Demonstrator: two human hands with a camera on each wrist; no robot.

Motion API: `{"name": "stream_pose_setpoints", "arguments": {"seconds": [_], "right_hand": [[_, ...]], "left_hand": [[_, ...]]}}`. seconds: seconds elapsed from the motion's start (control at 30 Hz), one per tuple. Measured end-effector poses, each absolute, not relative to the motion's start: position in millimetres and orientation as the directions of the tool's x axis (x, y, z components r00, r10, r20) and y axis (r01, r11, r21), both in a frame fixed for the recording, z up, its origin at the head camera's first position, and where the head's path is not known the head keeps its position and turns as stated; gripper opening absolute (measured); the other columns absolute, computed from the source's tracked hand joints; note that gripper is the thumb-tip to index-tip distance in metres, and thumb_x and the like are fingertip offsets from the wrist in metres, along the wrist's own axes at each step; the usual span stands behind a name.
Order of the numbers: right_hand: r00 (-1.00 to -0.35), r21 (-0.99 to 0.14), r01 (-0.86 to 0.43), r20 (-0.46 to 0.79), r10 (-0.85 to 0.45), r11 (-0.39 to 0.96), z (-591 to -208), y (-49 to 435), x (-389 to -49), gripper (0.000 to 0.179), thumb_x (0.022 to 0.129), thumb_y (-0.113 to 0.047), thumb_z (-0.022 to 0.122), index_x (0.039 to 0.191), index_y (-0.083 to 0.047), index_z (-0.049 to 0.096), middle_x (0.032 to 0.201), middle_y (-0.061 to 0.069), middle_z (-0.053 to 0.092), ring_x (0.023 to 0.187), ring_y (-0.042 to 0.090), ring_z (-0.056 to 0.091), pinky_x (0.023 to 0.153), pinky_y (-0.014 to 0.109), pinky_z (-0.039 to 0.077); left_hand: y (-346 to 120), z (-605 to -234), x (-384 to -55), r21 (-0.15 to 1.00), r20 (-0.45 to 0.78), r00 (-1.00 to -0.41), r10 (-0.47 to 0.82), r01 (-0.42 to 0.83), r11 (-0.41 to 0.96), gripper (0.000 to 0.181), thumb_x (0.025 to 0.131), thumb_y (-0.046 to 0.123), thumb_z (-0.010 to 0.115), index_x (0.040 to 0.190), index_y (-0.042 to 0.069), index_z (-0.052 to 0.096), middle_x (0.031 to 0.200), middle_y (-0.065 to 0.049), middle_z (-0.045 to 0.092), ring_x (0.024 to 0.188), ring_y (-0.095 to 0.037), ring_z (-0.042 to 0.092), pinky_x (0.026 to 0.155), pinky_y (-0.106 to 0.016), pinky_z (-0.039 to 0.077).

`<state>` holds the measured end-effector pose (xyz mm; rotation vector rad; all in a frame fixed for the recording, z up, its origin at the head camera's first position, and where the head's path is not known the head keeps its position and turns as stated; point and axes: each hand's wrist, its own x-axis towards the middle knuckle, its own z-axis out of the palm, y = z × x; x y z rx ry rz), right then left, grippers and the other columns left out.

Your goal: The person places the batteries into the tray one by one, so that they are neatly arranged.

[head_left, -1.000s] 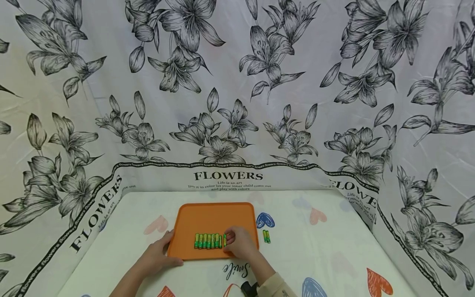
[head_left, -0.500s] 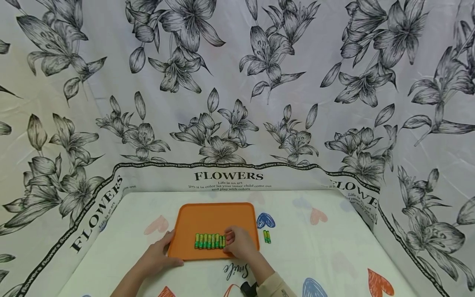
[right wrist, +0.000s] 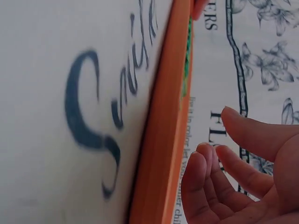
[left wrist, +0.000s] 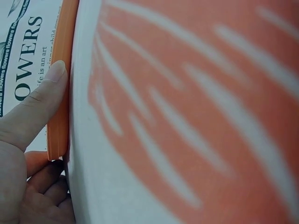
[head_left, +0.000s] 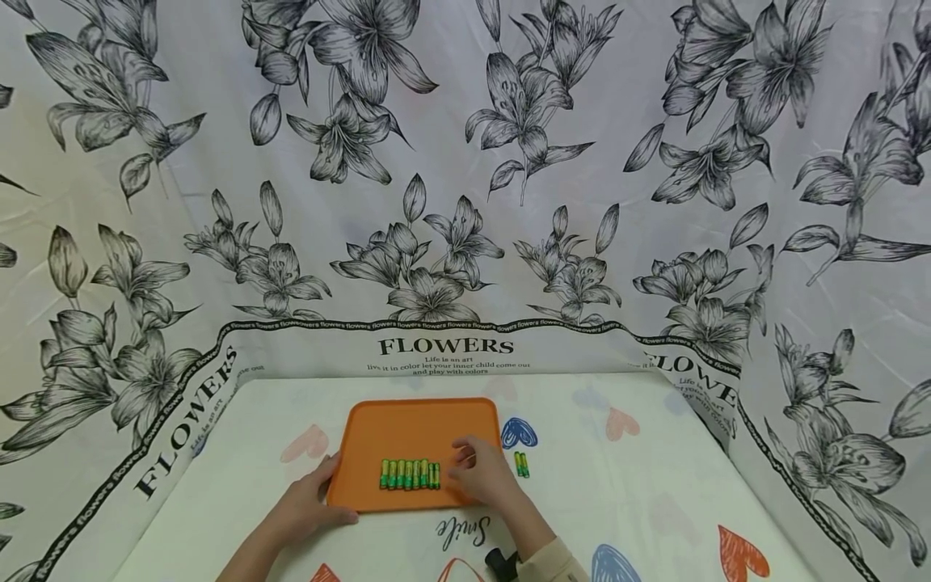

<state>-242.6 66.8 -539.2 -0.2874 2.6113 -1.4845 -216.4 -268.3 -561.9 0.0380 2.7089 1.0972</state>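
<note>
An orange tray (head_left: pixel 414 424) lies on the table, with a row of several green-and-yellow batteries (head_left: pixel 407 474) side by side near its front. The two at the row's right end are thinner. My left hand (head_left: pixel 305 505) grips the tray's front left corner; in the left wrist view the thumb (left wrist: pixel 44 95) lies along the tray wall (left wrist: pixel 60 116) and the fingers bend around its corner. Just right of the row, over the tray, hovers my right hand (head_left: pixel 482 473). Its fingers (right wrist: pixel 194 172) are loosely bent with nothing between them and the thumb.
Two more thin batteries (head_left: pixel 521 465) lie together on the tablecloth (head_left: pixel 640 493), right of the tray. Behind the table hangs a white curtain (head_left: pixel 447 267) with black flower prints. A dark object (head_left: pixel 502 563) shows by the right sleeve.
My right hand brought a thin battery against the row's right end, then released it and drew slightly right. The left hand has stayed at the tray corner.
</note>
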Motion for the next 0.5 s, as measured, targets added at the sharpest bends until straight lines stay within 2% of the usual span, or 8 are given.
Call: {"name": "stream_pose_setpoints", "arguments": {"seconds": [0.23,0.33,0.5], "right_hand": [[-0.982,-0.856,-0.121,0.029,-0.187,0.503,-535.3,98.3,-242.5,0.034,0.094,-0.009,0.07,0.127,-0.005,0.064,0.101,0.004,0.065,0.084,0.017,0.06,0.061,0.027,0.054],[-0.986,-0.844,-0.127,0.05,-0.158,0.522,-537.0,115.8,-244.6,0.037,0.089,-0.006,0.074,0.125,-0.004,0.065,0.102,0.006,0.067,0.085,0.016,0.061,0.064,0.025,0.054],[-0.991,-0.82,-0.121,0.069,-0.114,0.559,-536.9,146.4,-248.3,0.047,0.076,0.003,0.081,0.121,-0.002,0.068,0.105,0.012,0.069,0.09,0.021,0.062,0.071,0.03,0.053]], "left_hand": [[-268.4,-563.4,-216.4,0.693,-0.195,-0.975,0.108,-0.059,0.719,0.131,0.058,0.058,0.091,0.159,0.005,0.027,0.163,-0.025,0.023,0.15,-0.047,0.021,0.117,-0.067,0.024],[-269.0,-563.8,-217.1,0.694,-0.196,-0.975,0.109,-0.06,0.717,0.13,0.059,0.058,0.091,0.159,0.006,0.027,0.164,-0.025,0.023,0.151,-0.046,0.02,0.117,-0.067,0.023],[-269.9,-563.7,-217.4,0.688,-0.189,-0.976,0.111,-0.051,0.724,0.131,0.058,0.059,0.091,0.16,0.006,0.027,0.163,-0.025,0.023,0.15,-0.048,0.022,0.116,-0.068,0.024]]}}
